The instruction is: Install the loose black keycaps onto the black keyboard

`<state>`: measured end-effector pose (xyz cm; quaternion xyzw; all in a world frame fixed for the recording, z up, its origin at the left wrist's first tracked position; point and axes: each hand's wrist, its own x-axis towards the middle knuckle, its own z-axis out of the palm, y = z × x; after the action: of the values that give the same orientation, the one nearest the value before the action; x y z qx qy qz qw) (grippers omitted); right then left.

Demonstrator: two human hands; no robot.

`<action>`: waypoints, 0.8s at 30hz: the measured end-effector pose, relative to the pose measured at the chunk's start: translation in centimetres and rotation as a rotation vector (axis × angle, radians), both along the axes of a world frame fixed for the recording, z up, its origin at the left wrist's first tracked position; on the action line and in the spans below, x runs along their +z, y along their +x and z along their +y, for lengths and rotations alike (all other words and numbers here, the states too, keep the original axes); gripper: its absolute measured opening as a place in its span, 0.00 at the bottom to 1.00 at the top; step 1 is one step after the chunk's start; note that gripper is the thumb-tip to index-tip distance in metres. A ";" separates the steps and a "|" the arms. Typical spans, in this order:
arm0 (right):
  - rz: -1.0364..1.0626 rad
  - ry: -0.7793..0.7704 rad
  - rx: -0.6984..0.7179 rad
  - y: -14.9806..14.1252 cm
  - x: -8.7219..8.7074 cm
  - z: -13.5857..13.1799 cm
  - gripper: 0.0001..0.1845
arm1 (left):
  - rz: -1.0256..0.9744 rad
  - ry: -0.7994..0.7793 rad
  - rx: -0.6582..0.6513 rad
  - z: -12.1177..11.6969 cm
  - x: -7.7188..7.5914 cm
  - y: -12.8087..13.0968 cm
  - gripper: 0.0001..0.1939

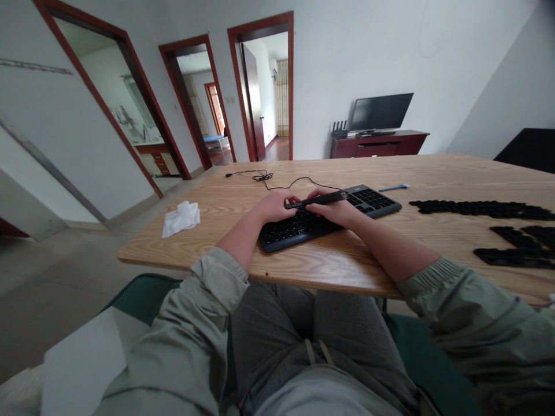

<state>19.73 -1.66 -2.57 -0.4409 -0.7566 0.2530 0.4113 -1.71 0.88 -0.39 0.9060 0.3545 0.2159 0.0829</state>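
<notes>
A black keyboard (286, 236) lies at a slant on the wooden table in front of me. Over its upper middle, a slim black stick-shaped tool (323, 198) runs nearly level; its exact kind is unclear. My right hand (336, 212) is closed around the tool, with the thicker end pointing right. At the thinner end, the fingers of my left hand (277, 207) are bent and closed on it, low over the keys. Parts of the keys are hidden beneath both hands. From the keyboard's back edge a thin black cable (288, 187) leads to a tied coil and plug.
Rows of small black pieces (481, 209), resembling keycaps, lie on the right of the table (234, 196). A blue brush-like item (393, 188) is behind the keyboard. Crumpled white tissue (182, 218) sits near the left edge. A television (381, 112) stands on a cabinet beyond.
</notes>
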 end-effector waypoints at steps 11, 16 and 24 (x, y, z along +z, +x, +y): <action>-0.013 -0.013 -0.043 -0.1 0.6 -0.2 0.15 | 0.122 0.091 0.031 1.0 -0.7 1.3 0.18; -0.022 0.051 -0.041 -0.1 0.3 -0.4 0.16 | 0.113 0.107 0.035 1.0 -0.8 1.6 0.16; 0.019 0.033 -0.079 0.0 -0.4 0.3 0.21 | 0.080 0.117 0.015 1.3 -1.3 1.9 0.19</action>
<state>19.76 -1.40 -3.01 -0.4613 -0.7388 0.2282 0.4352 0.17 2.22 -1.68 0.9144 0.3513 0.2005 0.0139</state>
